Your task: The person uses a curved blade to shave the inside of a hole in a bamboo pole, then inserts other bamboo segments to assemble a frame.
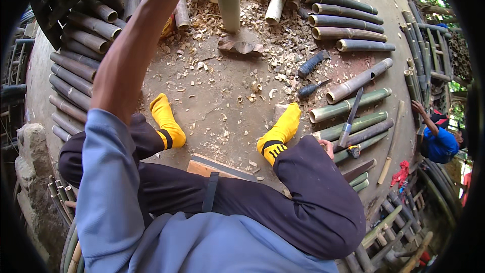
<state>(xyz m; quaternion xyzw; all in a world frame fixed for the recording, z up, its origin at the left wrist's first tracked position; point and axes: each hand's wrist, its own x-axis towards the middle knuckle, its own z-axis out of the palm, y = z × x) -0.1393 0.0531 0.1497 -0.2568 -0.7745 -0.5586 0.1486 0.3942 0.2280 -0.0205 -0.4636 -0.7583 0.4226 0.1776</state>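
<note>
My left arm (126, 50) stretches up past the upper edge, so its hand is out of the picture. Close to that arm, a thick pale-green bamboo tube (228, 0) stands on end, its foot by a ragged brown piece (240, 47) on the floor. Only a few fingers of my right hand (327, 148) show beside my right knee; the rest is hidden. They are at the handle end of a knife (348, 124), whose blade points away across green bamboo tubes (348, 106). Whether they grip the handle, I cannot tell.
Cut bamboo tubes lie in rows at left (70, 88) and right (348, 23). Wood chips (288, 45) litter the floor. Two dark-handled tools (313, 64) lie ahead of my yellow-socked right foot (280, 129). A wooden block (204, 166) sits between my legs. Someone in blue (439, 144) is far right.
</note>
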